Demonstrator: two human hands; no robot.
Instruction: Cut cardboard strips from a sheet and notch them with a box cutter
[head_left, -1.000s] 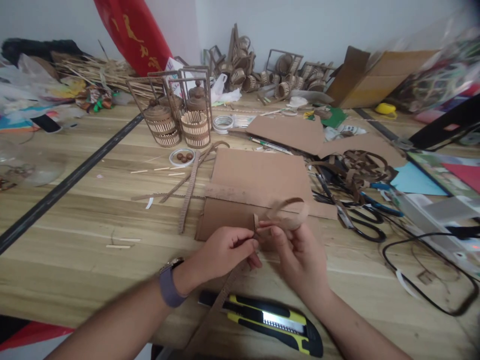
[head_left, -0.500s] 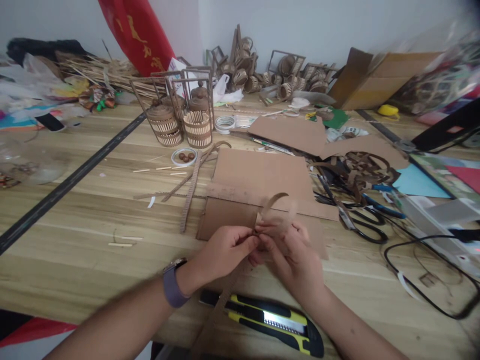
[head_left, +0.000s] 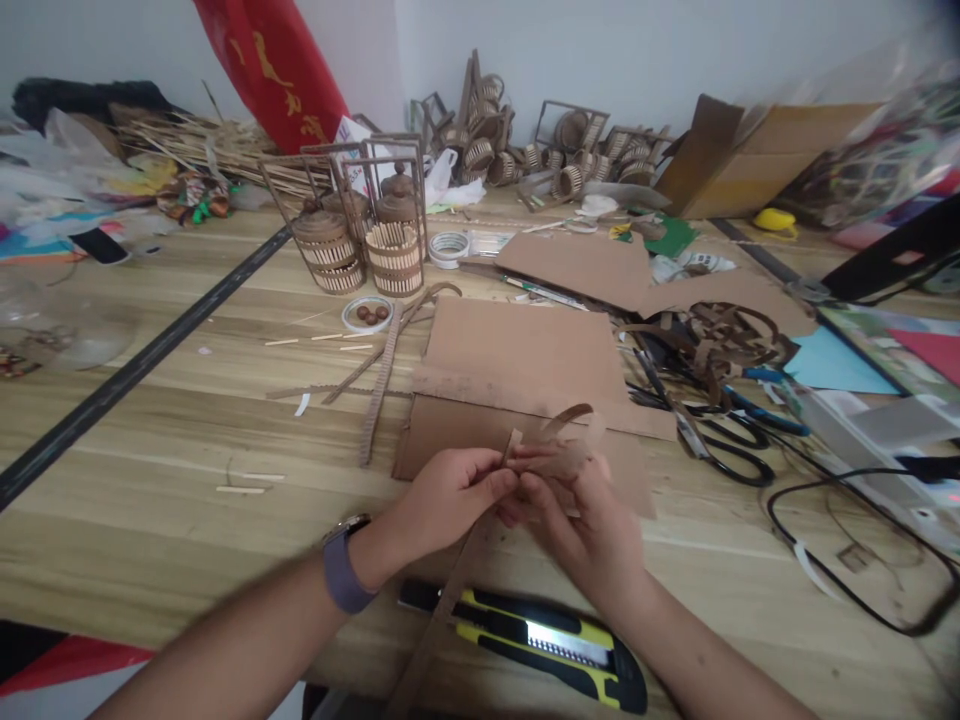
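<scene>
Cardboard strip [head_left: 448, 597] slanting away, rightward

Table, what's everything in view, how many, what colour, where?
Table: one, pale wood, throughout
Utility knife: one, yellow-black, near edge
Cardboard sheets: several, brown, centre
Strip: at least one, brown, in hands
Slatted buckets: several, brown-cream, back
Beads: several, brown, inside white ring
Tape roll: one, white, behind cardboard
Strip tangle: one, brown, right
Scissors: at least one, black, right
Cables: count unclear, black, right
Carton: one, brown, back right
Banner: one, red, back left
Plastic bags: several, whitish, left
Other clutter: uncountable, mixed, around
Watch: one, purple strap, left wrist
Left hand: one, bare, over cardboard
Right hand: one, bare, over cardboard
</scene>
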